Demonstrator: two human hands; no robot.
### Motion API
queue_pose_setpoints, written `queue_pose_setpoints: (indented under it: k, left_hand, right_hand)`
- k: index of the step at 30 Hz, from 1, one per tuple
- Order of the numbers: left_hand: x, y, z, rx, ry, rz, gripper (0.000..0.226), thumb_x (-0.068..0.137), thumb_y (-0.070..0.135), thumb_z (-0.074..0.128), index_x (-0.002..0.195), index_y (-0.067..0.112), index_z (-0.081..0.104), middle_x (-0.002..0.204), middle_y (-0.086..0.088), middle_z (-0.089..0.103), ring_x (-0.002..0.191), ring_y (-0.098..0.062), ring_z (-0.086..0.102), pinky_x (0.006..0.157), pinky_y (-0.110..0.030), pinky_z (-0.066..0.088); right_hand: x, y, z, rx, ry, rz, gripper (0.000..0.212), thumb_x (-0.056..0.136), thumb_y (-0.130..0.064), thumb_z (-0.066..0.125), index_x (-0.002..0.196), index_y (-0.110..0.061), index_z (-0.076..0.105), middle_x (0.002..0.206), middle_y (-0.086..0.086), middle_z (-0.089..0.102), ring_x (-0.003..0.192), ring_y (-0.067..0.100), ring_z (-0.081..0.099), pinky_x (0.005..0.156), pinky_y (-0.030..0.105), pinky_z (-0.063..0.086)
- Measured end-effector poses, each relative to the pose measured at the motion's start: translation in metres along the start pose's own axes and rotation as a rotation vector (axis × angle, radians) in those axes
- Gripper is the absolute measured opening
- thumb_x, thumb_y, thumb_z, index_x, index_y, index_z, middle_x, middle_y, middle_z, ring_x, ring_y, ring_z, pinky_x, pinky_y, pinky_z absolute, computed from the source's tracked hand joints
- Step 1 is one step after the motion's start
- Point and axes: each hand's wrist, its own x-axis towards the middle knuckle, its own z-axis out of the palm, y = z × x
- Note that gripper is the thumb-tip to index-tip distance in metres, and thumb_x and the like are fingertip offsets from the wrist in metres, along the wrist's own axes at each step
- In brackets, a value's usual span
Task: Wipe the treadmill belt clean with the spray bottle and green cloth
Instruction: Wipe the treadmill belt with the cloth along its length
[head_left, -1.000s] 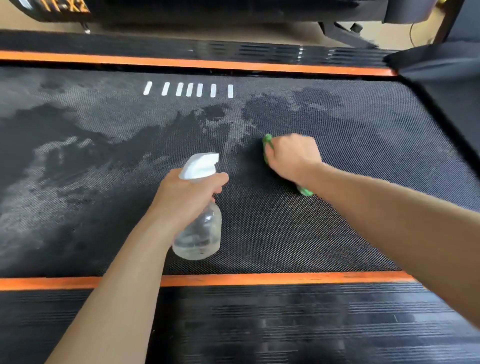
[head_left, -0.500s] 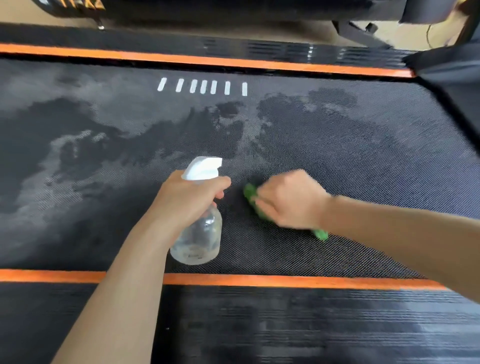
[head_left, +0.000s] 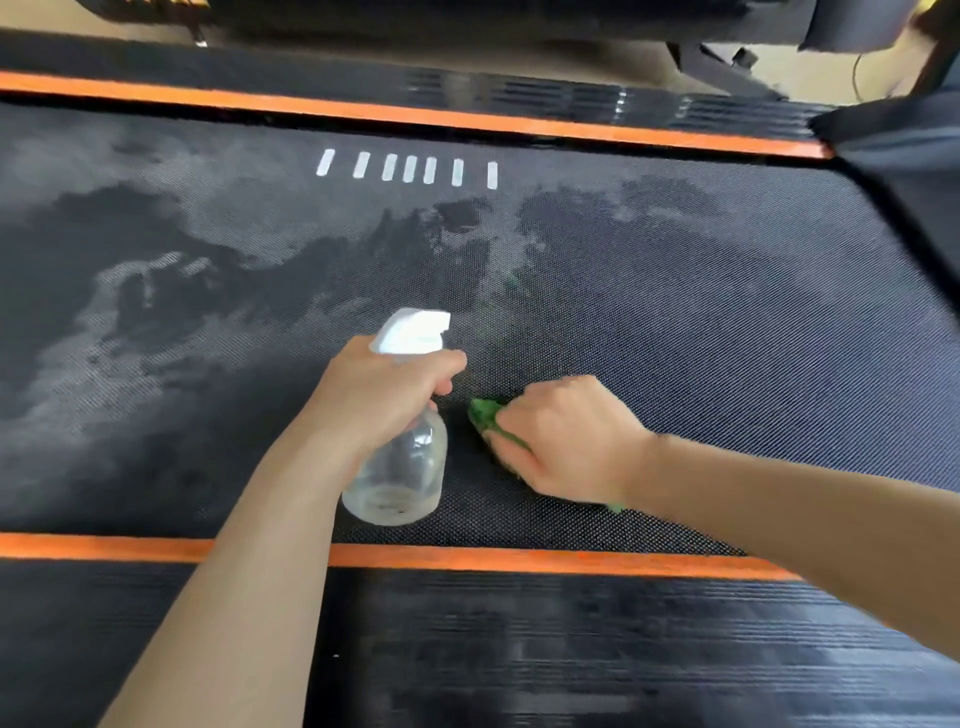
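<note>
The black textured treadmill belt (head_left: 727, 322) fills the middle of the head view, with grey dusty patches and darker wet areas on its left and centre. My left hand (head_left: 379, 395) grips a clear spray bottle (head_left: 400, 478) with a white trigger head, held just above the belt near its front edge. Right beside it, my right hand (head_left: 566, 441) holds a crumpled green cloth (head_left: 485, 413) against the belt; most of the cloth is hidden under the hand.
Orange strips border the belt: one at the front (head_left: 519, 558) and one at the back (head_left: 415, 111). A ribbed black side rail (head_left: 571, 649) lies nearest me. White marks (head_left: 410, 169) sit near the belt's far edge. A dark frame part (head_left: 904, 156) rises at the right.
My right hand has dragged the green cloth from the belt's middle toward the front edge, ending close beside the bottle. My left hand has kept its grip on the bottle.
</note>
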Motion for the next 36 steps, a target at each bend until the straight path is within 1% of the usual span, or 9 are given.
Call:
queue_pose_setpoints:
  k: [3, 9, 11, 16, 20, 23, 27, 31, 36]
  left_hand:
    - [0.001, -0.001, 0.0, 0.002, -0.008, -0.007, 0.015, 0.082, 0.04, 0.08, 0.084, 0.025, 0.077, 0.089, 0.006, 0.082, 0.093, -0.019, 0.078, 0.089, -0.037, 0.062]
    - [0.007, -0.002, -0.001, 0.012, -0.013, -0.013, 0.02, 0.085, 0.041, 0.079, 0.087, 0.021, 0.081, 0.088, 0.009, 0.082, 0.081, -0.011, 0.075, 0.075, -0.027, 0.057]
    - [0.006, -0.002, 0.0, 0.013, -0.021, -0.02, 0.022, 0.084, 0.041, 0.079, 0.084, 0.02, 0.082, 0.085, 0.006, 0.081, 0.073, -0.01, 0.071, 0.073, -0.028, 0.058]
    - [0.009, -0.004, 0.001, 0.017, -0.031, -0.016, 0.015, 0.083, 0.038, 0.078, 0.086, 0.023, 0.08, 0.086, 0.009, 0.082, 0.084, -0.014, 0.077, 0.094, -0.043, 0.063]
    - [0.006, -0.005, 0.0, 0.028, -0.027, -0.025, 0.019, 0.081, 0.04, 0.079, 0.082, 0.021, 0.082, 0.091, 0.004, 0.083, 0.095, -0.023, 0.078, 0.095, -0.045, 0.062]
    - [0.006, -0.006, -0.006, 0.014, -0.006, -0.036, 0.023, 0.082, 0.042, 0.079, 0.081, 0.019, 0.083, 0.091, 0.005, 0.083, 0.095, -0.023, 0.077, 0.095, -0.042, 0.062]
    - [0.009, -0.006, -0.012, -0.013, 0.016, -0.025, 0.024, 0.084, 0.042, 0.078, 0.087, 0.019, 0.083, 0.088, 0.011, 0.082, 0.091, -0.016, 0.078, 0.088, -0.034, 0.062]
    - [0.011, -0.007, -0.015, -0.047, 0.022, -0.018, 0.022, 0.086, 0.039, 0.078, 0.093, 0.019, 0.082, 0.084, 0.013, 0.082, 0.085, -0.011, 0.076, 0.078, -0.027, 0.059]
    - [0.01, -0.01, -0.016, -0.05, 0.03, -0.03, 0.021, 0.083, 0.04, 0.079, 0.089, 0.02, 0.082, 0.084, 0.011, 0.082, 0.091, -0.019, 0.078, 0.094, -0.043, 0.063]
  right_hand:
    - [0.037, 0.048, -0.003, -0.151, 0.012, 0.013, 0.048, 0.101, -0.043, 0.031, 0.071, -0.016, 0.057, 0.065, 0.001, 0.059, 0.059, 0.03, 0.058, 0.055, 0.033, 0.046]
    - [0.096, 0.089, 0.004, -0.193, 0.054, 0.605, 0.045, 0.103, -0.036, 0.028, 0.083, -0.012, 0.061, 0.068, 0.006, 0.056, 0.062, 0.031, 0.055, 0.06, 0.035, 0.048]
    - [0.079, 0.067, 0.004, -0.157, 0.042, 0.538, 0.042, 0.104, -0.04, 0.027, 0.083, -0.018, 0.056, 0.07, 0.006, 0.058, 0.063, 0.032, 0.056, 0.057, 0.034, 0.043]
    - [-0.008, -0.005, 0.001, 0.033, -0.033, 0.128, 0.039, 0.099, -0.044, 0.036, 0.07, -0.022, 0.048, 0.066, 0.0, 0.058, 0.064, 0.029, 0.057, 0.056, 0.038, 0.048]
    - [-0.003, 0.011, 0.001, -0.034, -0.016, -0.041, 0.042, 0.1, -0.04, 0.04, 0.066, -0.018, 0.053, 0.063, 0.0, 0.056, 0.061, 0.027, 0.054, 0.055, 0.036, 0.046]
    - [0.054, 0.051, -0.003, -0.198, 0.055, 0.247, 0.052, 0.104, -0.043, 0.026, 0.069, -0.015, 0.052, 0.06, 0.0, 0.055, 0.054, 0.028, 0.054, 0.055, 0.032, 0.047]
    - [0.105, 0.065, 0.001, -0.13, 0.058, 0.64, 0.042, 0.102, -0.034, 0.028, 0.076, -0.015, 0.054, 0.075, 0.008, 0.066, 0.061, 0.031, 0.054, 0.059, 0.034, 0.042]
    - [0.064, 0.004, 0.002, -0.092, -0.001, 0.398, 0.041, 0.101, -0.04, 0.028, 0.08, -0.019, 0.057, 0.067, 0.005, 0.059, 0.063, 0.032, 0.059, 0.056, 0.035, 0.047]
    - [0.015, -0.033, 0.001, 0.048, -0.012, -0.039, 0.041, 0.096, -0.039, 0.041, 0.063, -0.019, 0.055, 0.06, -0.001, 0.059, 0.059, 0.027, 0.056, 0.053, 0.035, 0.047]
